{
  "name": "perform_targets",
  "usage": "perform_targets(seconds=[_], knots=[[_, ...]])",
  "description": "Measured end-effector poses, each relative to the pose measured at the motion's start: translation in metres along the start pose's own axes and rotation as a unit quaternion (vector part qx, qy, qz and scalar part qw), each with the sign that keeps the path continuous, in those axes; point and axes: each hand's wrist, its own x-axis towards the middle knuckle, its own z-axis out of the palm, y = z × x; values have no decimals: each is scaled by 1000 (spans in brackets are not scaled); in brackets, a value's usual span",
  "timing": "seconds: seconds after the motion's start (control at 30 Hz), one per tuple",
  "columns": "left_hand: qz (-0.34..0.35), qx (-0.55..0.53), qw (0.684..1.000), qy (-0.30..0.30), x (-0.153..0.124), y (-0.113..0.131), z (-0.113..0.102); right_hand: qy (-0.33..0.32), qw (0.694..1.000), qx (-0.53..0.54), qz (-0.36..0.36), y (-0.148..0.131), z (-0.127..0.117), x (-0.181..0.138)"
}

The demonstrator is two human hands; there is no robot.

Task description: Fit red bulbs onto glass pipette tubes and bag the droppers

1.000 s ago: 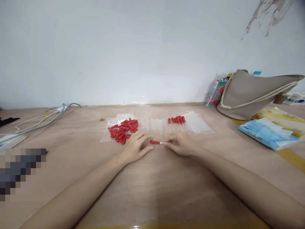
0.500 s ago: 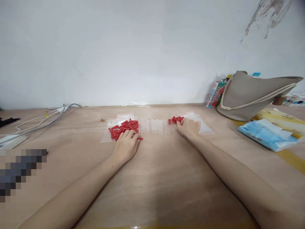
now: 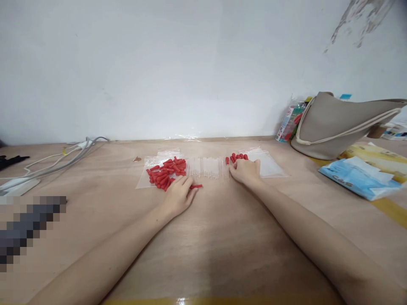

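Observation:
My left hand is closed in a pinch on a red rubber dropper bulb, which sticks out to the right of the fingertips. Just behind it, loose red bulbs lie piled on a clear zip bag. Thin clear dropper tubes lie side by side in a row between my hands. My right hand is closed at the row's right end, its fingertips by a tube; what they grip is hidden. Red-capped droppers show just beyond those fingers, partly covered by the hand.
A second clear bag lies right of my right hand. Farther right are a grey bag, a plastic bottle and a blue tissue pack. Cables and a white power strip lie left. A wall stands behind the table.
My left hand has moved right and slightly nearer, away from the pile with the red bulb. My right hand has shifted a little left along the row.

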Motion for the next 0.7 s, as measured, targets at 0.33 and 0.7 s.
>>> perform_targets(seconds=[0.33, 0.7], knots=[[35, -145, 989, -22, 3, 15, 7, 18, 1000, 10, 18, -10, 7, 1], [35, -171, 984, -28, 2, 15, 6, 86, 952, 152, -253, 12, 14, -70]])
